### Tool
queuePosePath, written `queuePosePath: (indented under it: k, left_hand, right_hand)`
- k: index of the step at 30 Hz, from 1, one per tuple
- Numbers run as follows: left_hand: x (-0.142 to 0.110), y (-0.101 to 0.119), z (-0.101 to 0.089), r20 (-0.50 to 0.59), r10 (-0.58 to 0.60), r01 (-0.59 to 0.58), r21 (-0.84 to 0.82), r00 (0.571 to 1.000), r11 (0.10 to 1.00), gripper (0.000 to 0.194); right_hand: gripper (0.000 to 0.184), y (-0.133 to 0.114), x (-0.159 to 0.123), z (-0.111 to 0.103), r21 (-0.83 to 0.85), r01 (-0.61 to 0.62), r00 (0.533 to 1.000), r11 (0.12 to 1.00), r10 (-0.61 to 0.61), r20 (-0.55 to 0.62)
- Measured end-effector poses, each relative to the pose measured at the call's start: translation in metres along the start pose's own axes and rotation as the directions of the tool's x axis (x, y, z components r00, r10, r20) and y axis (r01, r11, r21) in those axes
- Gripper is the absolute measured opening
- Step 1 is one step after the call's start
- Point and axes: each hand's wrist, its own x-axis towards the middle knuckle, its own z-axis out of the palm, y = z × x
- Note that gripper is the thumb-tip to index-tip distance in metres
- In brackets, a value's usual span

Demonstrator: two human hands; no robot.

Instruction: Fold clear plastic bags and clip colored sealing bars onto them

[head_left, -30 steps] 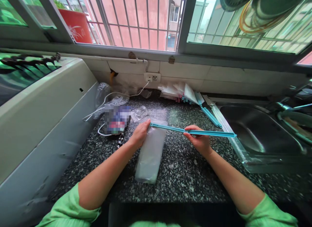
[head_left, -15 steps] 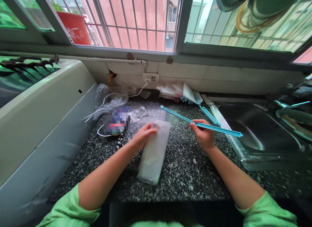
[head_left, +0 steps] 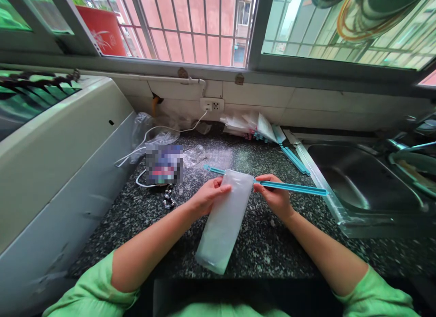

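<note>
My left hand (head_left: pixel 214 193) is closed on the upper left edge of a folded, whitish translucent plastic bag (head_left: pixel 226 221), thumb on its front. The bag slants down toward the counter's front edge. Closed around the middle of a long blue sealing strip (head_left: pixel 293 186) is my right hand (head_left: pixel 274 194), just right of the bag's top. The strip lies nearly level; its left part passes behind the bag's upper end, and its left tip shows beyond. More blue strips (head_left: pixel 295 160) lie on the counter near the sink.
At the back, several plastic packets (head_left: pixel 247 126) lean by the wall socket (head_left: pixel 211 105). A white cable (head_left: pixel 160 127), a blurred-out item (head_left: pixel 164 165) and clear crumpled plastic (head_left: pixel 195 156) lie left on the speckled counter (head_left: pixel 136 235). A steel sink (head_left: pixel 357 176) is right, a stove (head_left: pixel 57 140) left.
Both hands have come closer together. The bag has shifted right, and the strip has moved left and down, so that its left part now passes behind the bag's top.
</note>
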Motion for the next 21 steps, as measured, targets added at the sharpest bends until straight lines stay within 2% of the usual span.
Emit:
queuePosePath:
  k: [8, 15, 21]
  left_hand:
    - [0.0032, 0.0034, -0.0022, -0.104, -0.037, 0.034, -0.027, 0.994, 0.999, 0.043]
    - [0.0068, 0.0021, -0.0047, -0.207, -0.12, 0.106, -0.079, 0.971, 0.991, 0.026]
    - [0.007, 0.0044, -0.0051, -0.28, -0.13, 0.102, -0.115, 0.951, 0.988, 0.02]
  right_hand:
    - [0.017, -0.0003, -0.0046, 0.0039, -0.006, -0.028, 0.998, 1.0, 0.028, 0.052]
    - [0.018, 0.0021, -0.0043, 0.0033, -0.03, -0.018, 0.998, 0.999, 0.02, 0.067]
    - [0.029, 0.0012, -0.0056, 0.0057, 0.129, -0.047, 0.998, 0.991, 0.043, 0.038]
